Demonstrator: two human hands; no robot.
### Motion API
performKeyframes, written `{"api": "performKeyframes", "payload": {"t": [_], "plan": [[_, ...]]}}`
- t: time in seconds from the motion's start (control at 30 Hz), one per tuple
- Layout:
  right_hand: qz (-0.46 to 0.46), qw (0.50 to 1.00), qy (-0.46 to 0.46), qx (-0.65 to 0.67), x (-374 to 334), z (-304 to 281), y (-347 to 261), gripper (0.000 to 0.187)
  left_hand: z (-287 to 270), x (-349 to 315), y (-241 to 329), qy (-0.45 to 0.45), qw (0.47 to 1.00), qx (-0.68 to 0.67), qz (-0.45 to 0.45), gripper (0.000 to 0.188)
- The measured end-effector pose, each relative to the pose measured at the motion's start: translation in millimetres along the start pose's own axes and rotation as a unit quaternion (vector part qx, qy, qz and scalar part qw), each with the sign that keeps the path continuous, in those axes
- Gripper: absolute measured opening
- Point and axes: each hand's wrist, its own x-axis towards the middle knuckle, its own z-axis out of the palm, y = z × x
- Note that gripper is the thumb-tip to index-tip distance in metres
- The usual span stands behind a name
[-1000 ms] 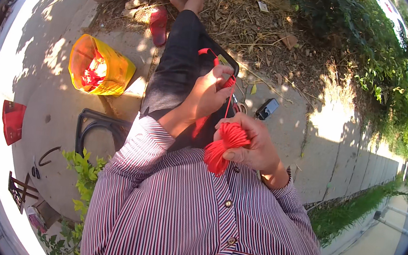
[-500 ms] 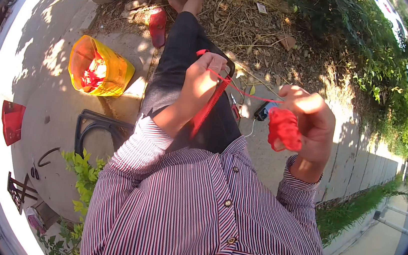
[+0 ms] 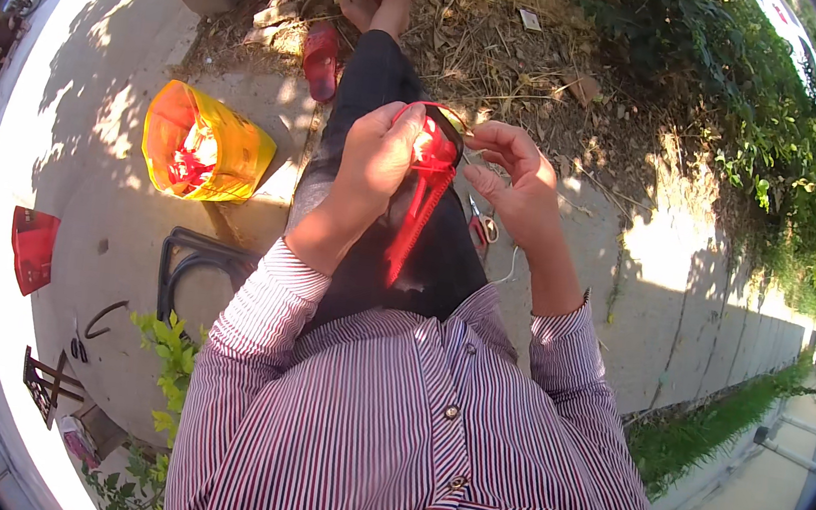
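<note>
My left hand is closed on a dark, round-edged piece with red material at it; its exact kind is hard to make out. A bright red bundle sits against this piece, beside my left fingers and lit by the sun. From it a red strip with a ridged edge hangs down over my dark trousers. My right hand is just right of the dark piece, its fingers bent and the thumb apart from them. I see nothing between them.
A yellow bag with red material inside stands on the left pavement. Red-handled scissors and a white cord lie right of my leg. Farther left are a dark plastic frame, a red piece and dark scissors. A red slipper lies ahead.
My right hand has moved left and no longer holds the red bundle, which is now by my left hand. The thread stretched between the hands no longer shows. My left hand has shifted slightly left.
</note>
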Motion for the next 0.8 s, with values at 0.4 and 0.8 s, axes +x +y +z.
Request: {"api": "performKeyframes", "payload": {"t": [0.4,0.8], "plan": [[-0.021,0.848,-0.011,0.530,-43.0,-115.1,-39.2,0.032,-5.6,11.0,-27.7,-0.110,0.981,-0.016,-0.160,0.027],[0.200,0.900,0.095,0.376,-131.2,-107.2,23.3,0.029,-13.2,-2.0,-45.8,-0.155,0.961,-0.152,-0.174,0.017]]}}
